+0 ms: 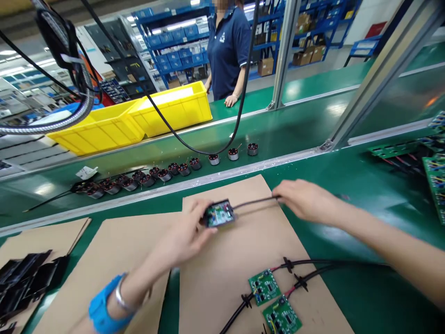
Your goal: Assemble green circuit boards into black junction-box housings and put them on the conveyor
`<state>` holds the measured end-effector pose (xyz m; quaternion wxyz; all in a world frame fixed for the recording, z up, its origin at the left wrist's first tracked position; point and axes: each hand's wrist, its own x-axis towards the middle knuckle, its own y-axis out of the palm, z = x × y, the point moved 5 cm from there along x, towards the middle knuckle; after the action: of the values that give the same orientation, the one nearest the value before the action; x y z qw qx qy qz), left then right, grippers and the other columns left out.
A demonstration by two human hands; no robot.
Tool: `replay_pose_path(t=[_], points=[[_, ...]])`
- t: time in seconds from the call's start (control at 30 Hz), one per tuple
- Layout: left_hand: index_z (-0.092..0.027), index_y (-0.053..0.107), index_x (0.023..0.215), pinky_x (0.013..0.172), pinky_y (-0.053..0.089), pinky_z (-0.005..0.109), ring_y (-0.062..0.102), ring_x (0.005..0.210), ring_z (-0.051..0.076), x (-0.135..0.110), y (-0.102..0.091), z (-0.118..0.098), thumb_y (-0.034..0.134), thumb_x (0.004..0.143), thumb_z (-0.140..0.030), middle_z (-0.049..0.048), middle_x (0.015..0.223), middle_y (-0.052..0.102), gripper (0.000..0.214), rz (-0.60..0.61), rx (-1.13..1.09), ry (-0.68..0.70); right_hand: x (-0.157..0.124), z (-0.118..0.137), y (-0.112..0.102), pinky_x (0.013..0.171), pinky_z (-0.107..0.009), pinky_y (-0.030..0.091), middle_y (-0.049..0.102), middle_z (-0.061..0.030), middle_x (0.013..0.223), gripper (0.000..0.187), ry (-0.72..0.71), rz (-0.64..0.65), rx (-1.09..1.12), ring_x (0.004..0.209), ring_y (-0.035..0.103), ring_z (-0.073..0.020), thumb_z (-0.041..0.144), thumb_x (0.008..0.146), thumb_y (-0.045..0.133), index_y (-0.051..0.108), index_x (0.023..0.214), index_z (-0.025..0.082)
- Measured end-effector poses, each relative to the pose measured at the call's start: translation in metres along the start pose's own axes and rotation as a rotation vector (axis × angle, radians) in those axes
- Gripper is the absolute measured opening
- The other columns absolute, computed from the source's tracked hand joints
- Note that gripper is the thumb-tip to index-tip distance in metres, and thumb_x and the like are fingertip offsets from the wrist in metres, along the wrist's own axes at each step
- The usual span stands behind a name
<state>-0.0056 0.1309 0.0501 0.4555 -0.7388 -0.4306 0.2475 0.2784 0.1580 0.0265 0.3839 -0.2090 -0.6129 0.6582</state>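
Note:
My left hand (189, 232) grips a small black case with a green circuit board inside (219, 214), held just above a brown cardboard sheet (243, 241). A black cable (255, 201) runs from the case to the right. My right hand (303, 199) pinches that cable at its far end, fingers closed on it. A blue wrist strap (104, 306) sits on my left wrist. Two bare green boards (264, 286) (281, 317) with black cables lie on the cardboard nearer to me.
A row of several small round motors (163, 174) sits on the green conveyor belt (295, 134). Two yellow bins (174, 109) stand behind it, and a person in a dark shirt (227, 46) beyond. Black plastic parts (24, 278) lie at left, more green boards (434, 176) at right.

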Motion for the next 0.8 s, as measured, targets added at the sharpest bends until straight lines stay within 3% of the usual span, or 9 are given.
replay_pose_path(t=[0.1,0.2,0.33,0.43,0.67,0.8], points=[[-0.019,0.044,0.132,0.076,0.054,0.035,0.059,0.093,0.021,0.036,-0.027,0.01,0.058,0.087,-0.032,0.011,0.122,0.049,0.049,-0.06,0.067,0.0,0.03,-0.034,-0.022,0.076,-0.035,0.045,0.064,-0.0083,0.094,0.018,0.008,-0.23,0.082,0.086,0.06,-0.0231,0.016,0.09,0.046,0.061,0.099,0.018],[-0.018,0.043,0.132,0.081,0.053,0.037,0.058,0.1,0.024,0.056,-0.022,0.001,0.059,0.086,-0.033,0.0118,0.123,0.051,0.051,-0.081,0.07,0.067,0.052,-0.024,-0.02,0.076,-0.032,0.047,0.065,-0.0081,0.096,0.019,-0.052,-0.319,0.191,0.084,0.061,-0.0206,0.016,0.087,0.051,0.06,0.103,0.018],[-0.018,0.041,0.132,0.084,0.051,0.042,0.059,0.1,0.026,0.053,-0.002,-0.018,0.057,0.085,-0.031,0.0121,0.122,0.056,0.051,-0.135,0.1,0.133,0.058,0.018,-0.006,0.072,-0.026,0.047,0.064,-0.0042,0.09,0.013,-0.179,-0.286,0.261,0.082,0.059,-0.0161,0.019,0.091,0.048,0.061,0.096,0.019],[-0.017,0.042,0.131,0.08,0.052,0.039,0.06,0.095,0.025,0.046,0.004,-0.022,0.057,0.085,-0.031,0.0123,0.12,0.058,0.05,-0.133,0.101,0.146,0.051,0.032,-0.005,0.065,-0.027,0.043,0.064,-0.0051,0.088,0.02,-0.207,-0.291,0.237,0.082,0.058,-0.0176,0.019,0.094,0.043,0.062,0.093,0.018],[-0.021,0.042,0.132,0.07,0.053,0.032,0.061,0.081,0.019,0.042,0.013,-0.022,0.057,0.087,-0.033,0.0093,0.118,0.059,0.049,-0.174,0.071,0.145,0.048,0.028,0.002,0.06,-0.026,0.034,0.067,-0.0024,0.089,0.016,-0.137,-0.179,0.162,0.078,0.057,-0.0165,0.018,0.09,0.05,0.066,0.093,0.02],[-0.018,0.047,0.127,0.076,0.055,0.034,0.064,0.086,0.022,0.065,0.015,-0.02,0.06,0.083,-0.035,0.0093,0.113,0.063,0.049,-0.188,0.217,0.126,0.064,0.006,-0.006,0.061,-0.026,0.032,0.067,-0.0015,0.086,0.011,-0.08,-0.138,0.075,0.079,0.056,-0.0171,0.022,0.088,0.058,0.068,0.085,0.021]])
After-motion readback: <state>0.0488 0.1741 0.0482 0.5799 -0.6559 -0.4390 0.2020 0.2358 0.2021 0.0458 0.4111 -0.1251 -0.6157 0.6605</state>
